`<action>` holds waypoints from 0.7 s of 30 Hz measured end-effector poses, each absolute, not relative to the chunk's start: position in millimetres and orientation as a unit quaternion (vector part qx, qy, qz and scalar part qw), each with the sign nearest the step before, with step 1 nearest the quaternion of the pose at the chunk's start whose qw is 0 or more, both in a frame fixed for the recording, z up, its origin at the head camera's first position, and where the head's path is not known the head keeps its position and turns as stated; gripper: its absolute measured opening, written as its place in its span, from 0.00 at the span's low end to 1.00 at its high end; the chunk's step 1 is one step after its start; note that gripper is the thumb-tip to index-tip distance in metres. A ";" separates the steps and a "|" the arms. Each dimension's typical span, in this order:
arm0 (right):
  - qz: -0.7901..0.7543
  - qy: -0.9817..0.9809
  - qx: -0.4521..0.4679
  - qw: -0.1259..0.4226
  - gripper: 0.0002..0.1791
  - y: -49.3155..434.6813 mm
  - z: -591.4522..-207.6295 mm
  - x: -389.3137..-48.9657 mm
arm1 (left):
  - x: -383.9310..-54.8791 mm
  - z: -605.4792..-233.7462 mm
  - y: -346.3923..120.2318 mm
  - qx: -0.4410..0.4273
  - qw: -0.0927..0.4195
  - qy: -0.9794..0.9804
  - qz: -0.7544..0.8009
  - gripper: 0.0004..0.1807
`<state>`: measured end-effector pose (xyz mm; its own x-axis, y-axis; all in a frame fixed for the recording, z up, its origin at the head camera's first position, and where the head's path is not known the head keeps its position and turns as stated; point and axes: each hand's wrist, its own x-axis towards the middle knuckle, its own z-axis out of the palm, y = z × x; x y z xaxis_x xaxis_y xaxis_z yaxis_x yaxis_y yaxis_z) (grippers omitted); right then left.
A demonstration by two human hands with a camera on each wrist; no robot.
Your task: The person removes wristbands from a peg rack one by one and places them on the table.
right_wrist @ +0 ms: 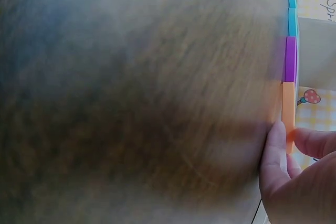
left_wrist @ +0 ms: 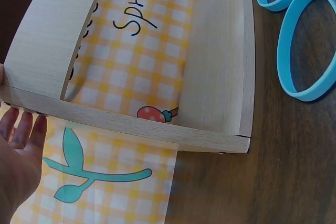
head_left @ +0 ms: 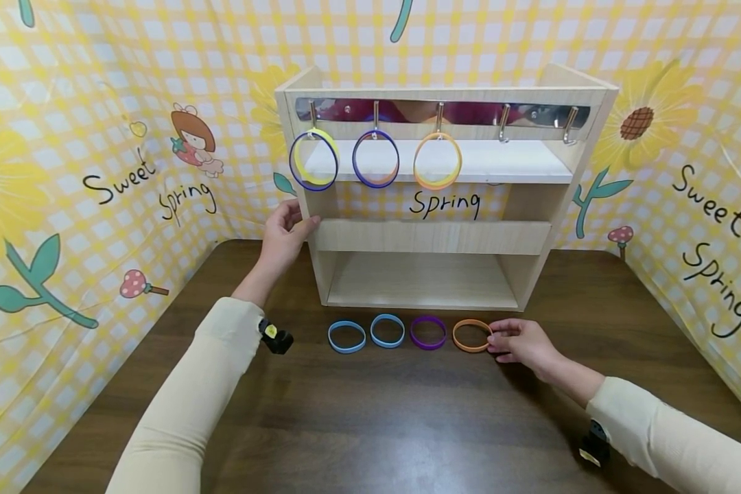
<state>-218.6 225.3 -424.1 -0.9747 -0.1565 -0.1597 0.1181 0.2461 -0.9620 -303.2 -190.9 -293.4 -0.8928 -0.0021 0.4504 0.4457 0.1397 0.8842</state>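
Observation:
My left hand (head_left: 284,232) grips the left side panel of a pale wooden shelf (head_left: 432,237), thumb at the front edge and fingers around the outside. In the left wrist view, its fingers (left_wrist: 23,129) lie along the panel's outer face. On the table in front of the shelf, my right hand (head_left: 525,345) pinches the right edge of an orange wristband (head_left: 471,348). In the right wrist view, the thumb and fingers stand either side of the orange band (right_wrist: 288,106). Left of it lie a purple wristband (head_left: 428,345) and two light blue wristbands (head_left: 387,344).
A metal hook strip (head_left: 407,110) runs across the shelf's top. Its three left hooks carry bands: yellow and dark blue bands (head_left: 314,186), dark blue and orange bands (head_left: 377,184), and orange-yellow bands (head_left: 438,185). The two right hooks (head_left: 504,123) hold nothing. Patterned cloth (head_left: 685,137) surrounds the brown table (head_left: 370,425).

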 end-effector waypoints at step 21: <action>-0.606 0.788 -0.010 0.109 0.21 226.1 -419.5 -216.4 | -302.7 -293.4 -190.4 -0.147 0.174 -0.736 -0.638 0.20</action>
<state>-216.4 226.1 -419.5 -0.9762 -0.1468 -0.1594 0.1162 0.2659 -0.9570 -302.7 -190.4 -293.4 -0.8965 -0.0059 0.4430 0.4378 0.1427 0.8877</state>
